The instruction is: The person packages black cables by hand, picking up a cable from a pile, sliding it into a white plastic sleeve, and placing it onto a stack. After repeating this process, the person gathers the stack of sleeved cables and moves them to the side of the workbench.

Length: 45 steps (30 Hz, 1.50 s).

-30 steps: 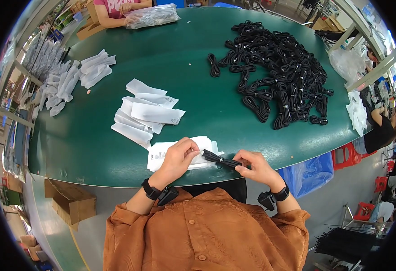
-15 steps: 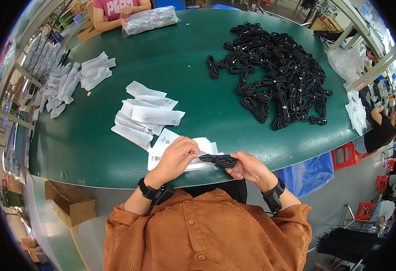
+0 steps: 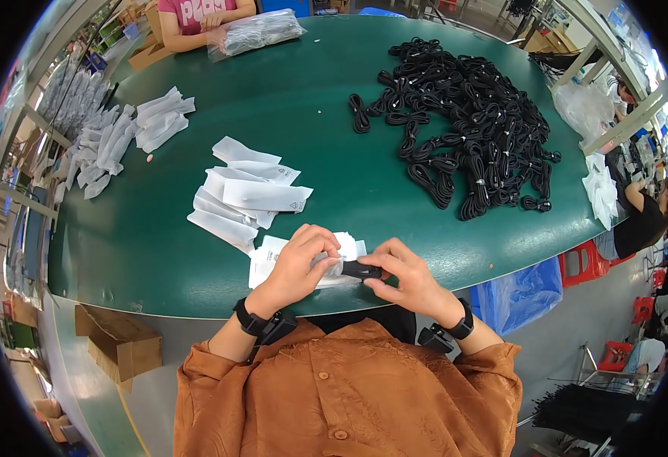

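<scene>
Just above the table's near edge, my left hand (image 3: 300,265) pinches the mouth of a thin whitish bag (image 3: 332,266). A coiled black cable (image 3: 357,270) sits partly inside that bag, its right end sticking out. The thumb and fingers of my right hand (image 3: 412,280) grip this protruding end. Flat white bags (image 3: 265,257) lie under my hands, partly covered by them. Beyond them rests a loose stack of filled white bags (image 3: 264,195). Far to the right spreads a big heap of coiled black cables (image 3: 479,114).
More filled bags (image 3: 163,122) lie at the table's (image 3: 334,167) left side. Across it, a person's hand (image 3: 216,34) touches a clear bag of packed items (image 3: 262,33). An open cardboard box (image 3: 124,350) stands on the floor at left; blue plastic sheeting (image 3: 520,293) hangs at right.
The coiled cable has gone partway leftward into the bag's mouth. My right hand has shifted left and turned, its fingers now at the cable's end. Across the table, the packed bag moved slightly.
</scene>
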Motion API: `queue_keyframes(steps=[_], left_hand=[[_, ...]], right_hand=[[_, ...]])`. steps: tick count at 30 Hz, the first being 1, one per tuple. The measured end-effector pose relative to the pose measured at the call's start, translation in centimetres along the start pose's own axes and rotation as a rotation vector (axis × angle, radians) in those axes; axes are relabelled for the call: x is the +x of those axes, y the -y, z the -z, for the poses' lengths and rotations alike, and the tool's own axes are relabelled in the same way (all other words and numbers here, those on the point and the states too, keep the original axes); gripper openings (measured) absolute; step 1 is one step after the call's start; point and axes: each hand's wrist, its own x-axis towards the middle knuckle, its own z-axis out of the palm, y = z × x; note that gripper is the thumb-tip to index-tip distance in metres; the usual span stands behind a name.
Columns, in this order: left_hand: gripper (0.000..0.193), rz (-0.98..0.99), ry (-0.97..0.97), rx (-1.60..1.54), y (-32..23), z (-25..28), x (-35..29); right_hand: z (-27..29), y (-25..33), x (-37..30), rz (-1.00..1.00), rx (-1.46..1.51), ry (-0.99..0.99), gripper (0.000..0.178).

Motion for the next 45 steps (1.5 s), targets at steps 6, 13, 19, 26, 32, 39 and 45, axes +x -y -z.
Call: queue_keyframes(steps=[6, 13, 19, 26, 32, 39, 45], left_hand=[[0.010, 0.205, -0.026, -0.265, -0.5, 1.2, 0.5], [0.011, 0.271, -0.087, -0.627, 0.2, 2.6, 0.2], [0.014, 0.293, -0.096, -0.742, -0.2, 2.3, 0.8], [0.021, 0.403, -0.080, -1.120, -1.3, 2.9, 1.6], [0.028, 0.437, -0.067, -1.241, -0.9, 2.8, 1.7], [0.029, 0.432, -0.064, -1.239, -0.5, 2.4, 1.8], [0.029, 0.428, -0.016, -1.219, 0.2, 2.3, 1.7]], right_hand=[[-1.5, 0.3, 2.2, -0.050, 0.030, -0.065, 0.039], [-2.0, 0.7, 4.1, 0.088, 0.187, -0.138, 0.043], [-1.6, 0.6, 5.8, 0.324, 0.040, -0.056, 0.046], [-3.2, 0.4, 5.7, 0.408, 0.055, -0.206, 0.038], [-3.2, 1.1, 6.0, 0.381, -0.054, -0.298, 0.035], [-4.0, 0.7, 5.4, 0.238, -0.003, -0.327, 0.025], [-2.8, 2.0, 5.9, 0.258, -0.039, -0.343, 0.021]])
